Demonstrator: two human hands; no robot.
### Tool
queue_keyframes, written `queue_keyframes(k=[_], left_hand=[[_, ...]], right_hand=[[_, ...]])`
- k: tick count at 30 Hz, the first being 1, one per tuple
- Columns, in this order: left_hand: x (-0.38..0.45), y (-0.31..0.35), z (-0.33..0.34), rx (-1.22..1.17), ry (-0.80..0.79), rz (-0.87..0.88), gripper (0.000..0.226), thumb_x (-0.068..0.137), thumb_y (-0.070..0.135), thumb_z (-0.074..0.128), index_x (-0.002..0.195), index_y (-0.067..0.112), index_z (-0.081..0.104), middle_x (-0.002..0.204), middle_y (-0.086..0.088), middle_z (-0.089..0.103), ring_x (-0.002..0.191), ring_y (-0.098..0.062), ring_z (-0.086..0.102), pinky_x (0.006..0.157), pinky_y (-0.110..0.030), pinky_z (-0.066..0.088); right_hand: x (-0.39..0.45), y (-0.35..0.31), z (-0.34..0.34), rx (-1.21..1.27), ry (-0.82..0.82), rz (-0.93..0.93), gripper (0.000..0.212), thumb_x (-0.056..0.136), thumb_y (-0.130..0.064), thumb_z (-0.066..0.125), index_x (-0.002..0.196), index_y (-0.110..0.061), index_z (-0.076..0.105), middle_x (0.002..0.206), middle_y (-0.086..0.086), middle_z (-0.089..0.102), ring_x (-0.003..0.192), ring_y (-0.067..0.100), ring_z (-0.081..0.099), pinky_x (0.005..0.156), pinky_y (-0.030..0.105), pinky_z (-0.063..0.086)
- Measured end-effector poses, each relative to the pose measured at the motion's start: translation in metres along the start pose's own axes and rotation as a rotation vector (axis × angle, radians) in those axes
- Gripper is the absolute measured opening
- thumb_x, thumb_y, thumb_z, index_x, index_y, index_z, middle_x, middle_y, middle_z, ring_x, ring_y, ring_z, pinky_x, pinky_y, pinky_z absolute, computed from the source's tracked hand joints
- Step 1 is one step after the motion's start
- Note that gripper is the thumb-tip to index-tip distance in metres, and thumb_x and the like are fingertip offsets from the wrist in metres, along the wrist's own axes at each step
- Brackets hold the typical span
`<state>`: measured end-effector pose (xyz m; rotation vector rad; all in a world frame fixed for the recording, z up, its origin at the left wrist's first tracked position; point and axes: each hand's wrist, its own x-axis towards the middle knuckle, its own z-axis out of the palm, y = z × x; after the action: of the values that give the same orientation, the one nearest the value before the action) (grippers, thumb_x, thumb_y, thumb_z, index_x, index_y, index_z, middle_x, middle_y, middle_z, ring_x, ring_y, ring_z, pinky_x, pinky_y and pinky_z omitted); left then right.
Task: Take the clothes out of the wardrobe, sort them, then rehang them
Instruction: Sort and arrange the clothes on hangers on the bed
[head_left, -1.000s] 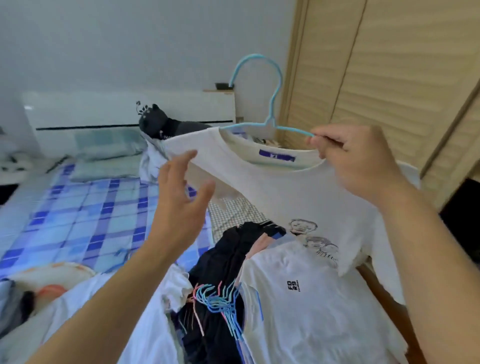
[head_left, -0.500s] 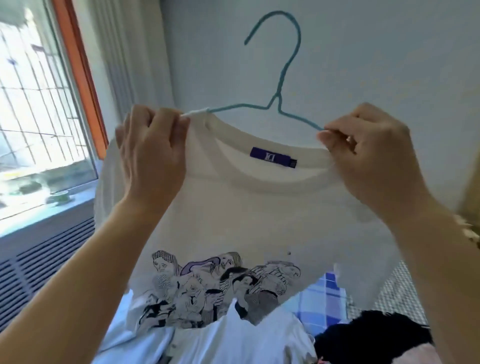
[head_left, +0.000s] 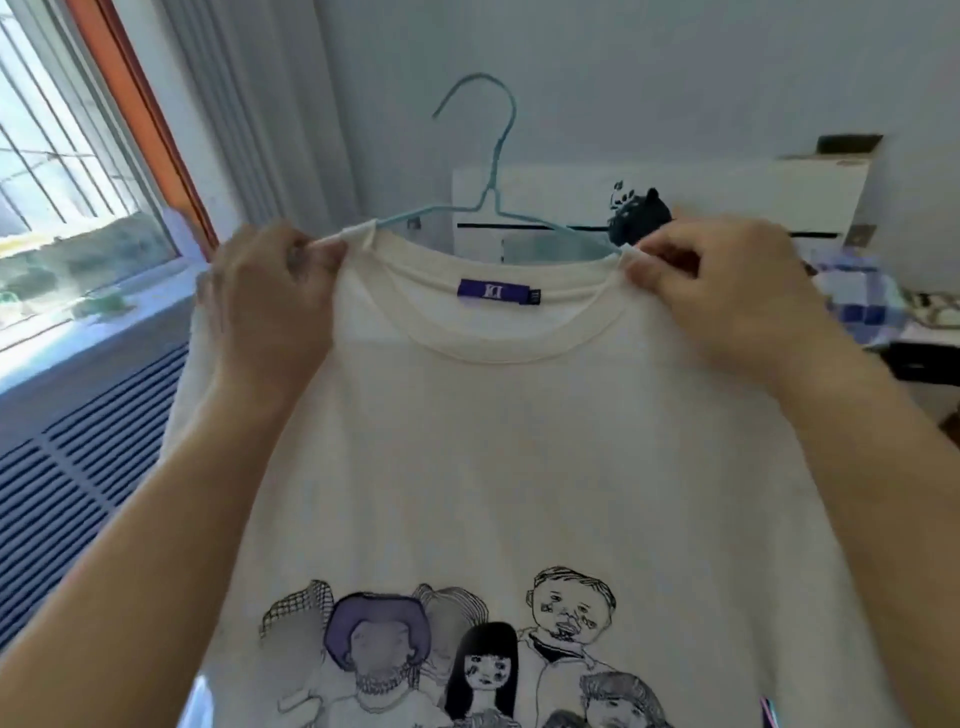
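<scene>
Behind the held t-shirt (head_left: 519, 457) — window (head_left: 62, 171), headboard (head_left: 727, 197).

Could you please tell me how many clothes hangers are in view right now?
1. A light blue hanger sits inside the neck of the white T-shirt, which both hands hold up by the shoulders. Others may be hidden behind the shirt.

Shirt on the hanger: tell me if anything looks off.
Nothing stands out. The shirt sits level on the hanger, collar centred, no tears or stains visible. Left hand and right hand pinch its shoulders.
</scene>
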<state>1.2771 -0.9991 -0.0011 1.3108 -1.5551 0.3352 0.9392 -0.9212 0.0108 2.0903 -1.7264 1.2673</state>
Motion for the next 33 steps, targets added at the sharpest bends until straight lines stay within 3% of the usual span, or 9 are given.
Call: queue_keyframes(k=[2,7,11,15,21,24,27,30,33], left_hand=[[-0.030,-0.038,0.055,0.051,-0.172,-0.054,0.042,0.099,0.060,0.045,0.105,0.023,0.066,0.107,-0.011,0.062,0.106,-0.037,0.056,0.092,-0.048,0.045],[-0.156,-0.155,0.180,0.054,-0.661,-0.031,0.040,0.100,0.041,0.040,0.094,0.014,0.068,0.091,-0.015,0.060,0.091,-0.041,0.058,0.077,-0.048,0.046],[-0.245,-0.215,0.213,-0.032,-0.882,-0.094,0.035,0.097,0.038,0.043,0.093,0.014,0.069,0.085,-0.009,0.057,0.081,-0.040,0.060,0.070,-0.044,0.047],[-0.255,-0.232,0.243,-0.144,-0.920,-0.123,0.042,0.095,0.044,0.041,0.093,0.016,0.072,0.084,-0.004,0.055,0.077,-0.037,0.060,0.069,-0.045,0.050],[-0.202,-0.212,0.380,-0.144,-0.765,-0.126,0.026,0.102,0.037,0.053,0.102,0.020,0.072,0.100,-0.003,0.061,0.095,-0.030,0.057,0.075,-0.033,0.035],[-0.219,-0.223,0.483,-0.128,-0.819,-0.131,0.028,0.102,0.035,0.047,0.108,0.019,0.069,0.101,-0.005,0.059,0.096,-0.032,0.057,0.076,-0.035,0.034],[-0.285,-0.245,0.570,0.118,-1.170,-0.040,0.044,0.101,0.042,0.035,0.141,0.031,0.049,0.139,-0.013,0.050,0.128,-0.037,0.046,0.104,-0.049,0.036],[-0.382,-0.266,0.604,0.239,-1.466,-0.046,0.063,0.100,0.061,0.021,0.158,0.044,0.002,0.169,-0.007,-0.001,0.154,-0.036,-0.003,0.120,-0.062,0.000],[-0.435,-0.279,0.611,0.238,-1.395,0.065,0.064,0.100,0.064,0.007,0.155,0.044,-0.019,0.169,-0.005,-0.015,0.153,-0.037,-0.017,0.115,-0.069,-0.012]], right_hand=[[-0.013,0.032,0.065,-0.066,-0.082,0.122,0.028,0.097,-0.038,0.060,0.094,-0.013,0.072,0.089,0.004,0.066,0.093,0.029,0.060,0.076,0.037,0.045],[-0.124,0.093,0.225,-0.109,-0.269,0.543,0.021,0.098,-0.025,0.059,0.084,-0.009,0.063,0.088,0.008,0.059,0.086,0.033,0.059,0.073,0.043,0.043],[-0.207,0.109,0.298,-0.267,-0.288,0.461,0.012,0.086,-0.017,0.067,0.075,-0.014,0.062,0.075,0.003,0.057,0.071,0.032,0.059,0.067,0.039,0.036],[-0.224,0.123,0.330,-0.298,-0.275,0.556,0.036,0.096,-0.037,0.042,0.087,-0.013,0.067,0.083,0.003,0.057,0.077,0.031,0.056,0.069,0.045,0.046],[-0.151,0.221,0.381,-0.476,-0.012,0.488,0.024,0.095,-0.022,0.054,0.101,-0.009,0.073,0.086,0.010,0.057,0.082,0.035,0.055,0.074,0.047,0.045],[-0.138,0.299,0.436,-0.543,-0.058,0.549,0.021,0.098,-0.019,0.054,0.104,-0.009,0.072,0.093,0.015,0.058,0.091,0.038,0.053,0.081,0.046,0.042],[-0.171,0.375,0.505,-0.642,-0.407,0.612,0.029,0.100,-0.028,0.050,0.123,-0.017,0.065,0.115,0.016,0.060,0.107,0.040,0.051,0.092,0.044,0.040],[-0.243,0.420,0.571,-0.715,-0.813,0.780,0.051,0.100,-0.042,0.038,0.149,-0.030,0.033,0.137,0.011,0.050,0.122,0.037,0.047,0.105,0.044,0.037],[-0.278,0.437,0.596,-0.725,-0.692,0.807,0.053,0.098,-0.042,0.028,0.149,-0.029,0.035,0.132,0.012,0.052,0.118,0.037,0.049,0.101,0.047,0.039]])
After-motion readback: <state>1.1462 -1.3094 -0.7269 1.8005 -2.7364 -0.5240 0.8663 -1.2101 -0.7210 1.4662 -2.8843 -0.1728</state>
